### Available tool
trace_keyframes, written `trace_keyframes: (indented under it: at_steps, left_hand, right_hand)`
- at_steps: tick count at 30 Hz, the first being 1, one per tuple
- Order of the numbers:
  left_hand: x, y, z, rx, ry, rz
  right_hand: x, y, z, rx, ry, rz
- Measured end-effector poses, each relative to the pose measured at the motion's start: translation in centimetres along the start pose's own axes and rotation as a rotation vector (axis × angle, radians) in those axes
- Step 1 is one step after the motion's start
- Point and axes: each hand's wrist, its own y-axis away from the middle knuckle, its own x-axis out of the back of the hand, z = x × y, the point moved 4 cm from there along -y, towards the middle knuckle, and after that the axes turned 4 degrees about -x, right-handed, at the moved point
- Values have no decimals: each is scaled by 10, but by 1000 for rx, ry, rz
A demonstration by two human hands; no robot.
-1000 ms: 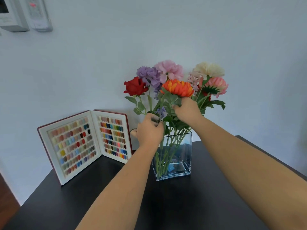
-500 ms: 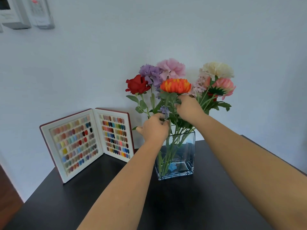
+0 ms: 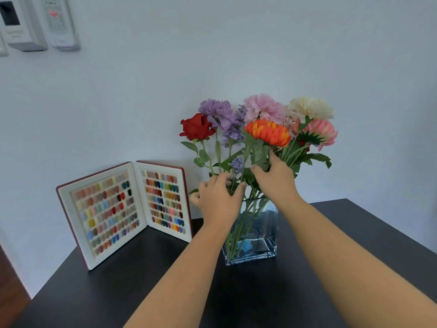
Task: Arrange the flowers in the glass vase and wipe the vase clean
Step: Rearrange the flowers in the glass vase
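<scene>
A square glass vase (image 3: pixel 260 240) stands on the dark table (image 3: pixel 295 292) and holds a bunch of flowers: a red rose (image 3: pixel 196 127), a purple carnation (image 3: pixel 216 111), a pink carnation (image 3: pixel 263 107), an orange bloom (image 3: pixel 268 132), a cream flower (image 3: pixel 309 107) and a pink dahlia (image 3: pixel 320 132). My left hand (image 3: pixel 218 198) grips the stems just above the vase's left rim. My right hand (image 3: pixel 275 177) holds the stems and leaves under the orange bloom. The lower stems show through the glass.
An open red case of coloured nail samples (image 3: pixel 123 209) stands upright to the left of the vase, against the white wall. Wall-mounted control units (image 3: pixel 37 22) hang at the top left. The table's right edge (image 3: pixel 390 223) runs close behind my right arm.
The orange bloom has shifted up and to the right among the other flowers. Both hands stay on the stems; the left hand's fingers have spread a little.
</scene>
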Motion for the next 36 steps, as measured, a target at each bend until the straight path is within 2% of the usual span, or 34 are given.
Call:
trace_keyframes:
  at_steps: [3, 6, 10, 12, 15, 17, 19, 21, 24, 31, 34, 36]
  left_hand:
    - [-3, 4, 0, -48, -52, -14]
    - [-5, 6, -2, -61, -37, -14]
    - [-3, 6, -6, -17, 33, 14]
    - [-3, 5, -12, 59, 88, 21]
    - [-1, -1, -25, 232, 173, 37]
    - [1, -8, -34, 325, 177, 24]
    - [2, -15, -40, 372, 181, -26]
    - [2, -22, -42, 386, 181, -118]
    - [3, -29, -37, 368, 149, -198]
    - [9, -27, -35, 351, 101, -212]
    - [16, -21, -31, 317, 61, -145]
    - [23, -16, -23, 230, 38, -71]
  right_hand:
    - [0, 20, 8, -30, -128, 43]
    - [6, 42, 13, 55, -222, 113]
    - [16, 55, 25, 139, -142, 205]
    - [22, 52, 34, 77, -170, 242]
    - [29, 40, 53, -138, -288, 266]
    - [30, 28, 66, -307, -341, 207]
    - [28, 20, 72, -423, -323, 81]
    - [24, 15, 72, -465, -305, -48]
    - [21, 12, 65, -455, -316, -151]
    - [18, 13, 60, -398, -255, -156]
    - [21, 16, 63, -387, -340, -152]
    - [24, 19, 67, -374, -362, -140]
